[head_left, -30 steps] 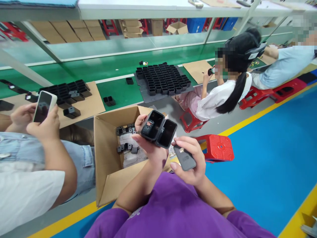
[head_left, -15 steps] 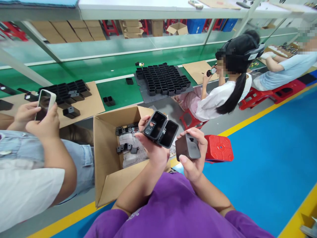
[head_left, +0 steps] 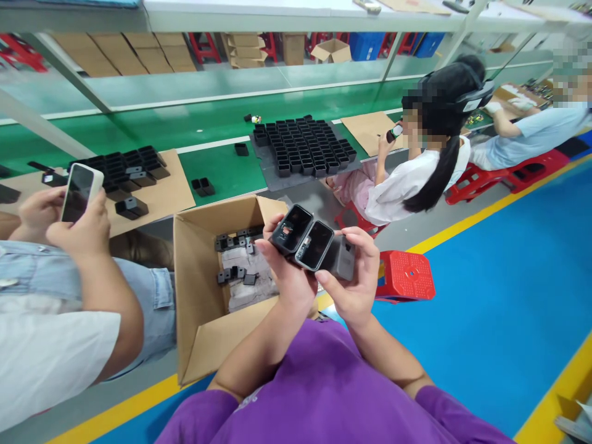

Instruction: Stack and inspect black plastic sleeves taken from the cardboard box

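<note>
Beside the carton's (head_left: 197, 296) right edge, the left hand (head_left: 295, 280) curls round 2 open-topped cases (head_left: 316, 246), the right hand (head_left: 358, 293) grips 1 closed-end case (head_left: 346, 259) — best aligned gently, rims unscraped.

Workers (head_left: 398, 185) seated along a long green bench (head_left: 222, 160) suggest a factory

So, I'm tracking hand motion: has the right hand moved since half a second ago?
Yes: the right hand has shifted leftward, away from the red stool and toward the left hand.
</note>
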Demonstrator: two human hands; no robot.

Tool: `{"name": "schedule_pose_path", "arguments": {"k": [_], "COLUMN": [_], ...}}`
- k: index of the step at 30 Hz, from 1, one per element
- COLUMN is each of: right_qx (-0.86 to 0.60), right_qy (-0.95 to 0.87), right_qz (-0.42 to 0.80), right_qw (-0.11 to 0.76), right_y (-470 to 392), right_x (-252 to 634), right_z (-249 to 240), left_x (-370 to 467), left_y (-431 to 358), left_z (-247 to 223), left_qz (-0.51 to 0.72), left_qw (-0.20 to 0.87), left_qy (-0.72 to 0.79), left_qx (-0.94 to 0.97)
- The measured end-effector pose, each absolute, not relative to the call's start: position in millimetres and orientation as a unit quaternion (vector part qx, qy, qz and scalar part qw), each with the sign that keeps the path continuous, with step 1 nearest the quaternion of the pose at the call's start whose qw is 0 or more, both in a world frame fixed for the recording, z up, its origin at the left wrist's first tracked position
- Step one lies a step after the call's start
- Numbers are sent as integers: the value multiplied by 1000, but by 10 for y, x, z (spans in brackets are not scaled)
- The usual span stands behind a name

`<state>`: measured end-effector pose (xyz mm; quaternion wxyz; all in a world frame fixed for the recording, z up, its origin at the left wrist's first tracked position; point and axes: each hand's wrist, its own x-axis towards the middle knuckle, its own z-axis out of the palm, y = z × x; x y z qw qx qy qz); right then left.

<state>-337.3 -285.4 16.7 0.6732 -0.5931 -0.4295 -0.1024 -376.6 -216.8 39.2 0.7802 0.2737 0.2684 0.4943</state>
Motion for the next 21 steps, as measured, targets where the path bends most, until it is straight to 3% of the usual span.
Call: {"name": "schedule_pose_path", "arguments": {"k": [5, 21], "right_qx": [-585, -622], "right_qy": [-428, -440], "right_qz": [-118, -183], "right_qw": [679, 621], "right_y": [-2828, -2858], "right_x": [-3375, -3354], "right_z": [192, 155], "left_x": [-3748, -3771], "left_y": [-2177, -2218], "left_z": [421, 424], "left_qz": [545, 519], "left_qw": [762, 777], "left_qy": [235, 228], "left_qx": [258, 274]}}
